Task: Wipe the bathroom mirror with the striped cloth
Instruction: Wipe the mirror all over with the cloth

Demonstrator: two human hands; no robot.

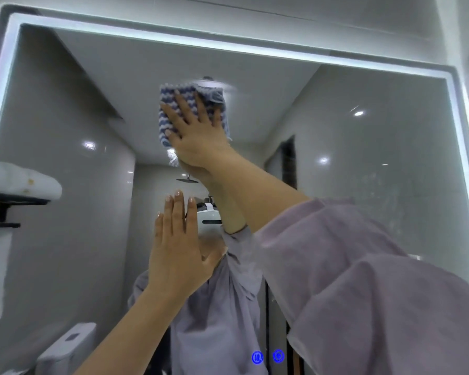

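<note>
The bathroom mirror (363, 163) fills the view, framed by a lit white strip. A blue-and-white striped cloth (173, 104) lies flat on the glass in the upper middle. My right hand (195, 131) presses it against the mirror with straight, spread fingers, the arm reaching up in a lilac sleeve. Below it my left hand (176, 247) is held flat at the glass, fingers straight and together, holding nothing. The cloth's lower part is hidden under my right palm.
Two blue touch icons (267, 357) glow low on the mirror. Faint smears show on the glass at the right (377, 190). Reflected: a wall shelf with folded white towels (19, 182) at left, a toilet cistern (68, 345) at lower left, a person's lilac shirt.
</note>
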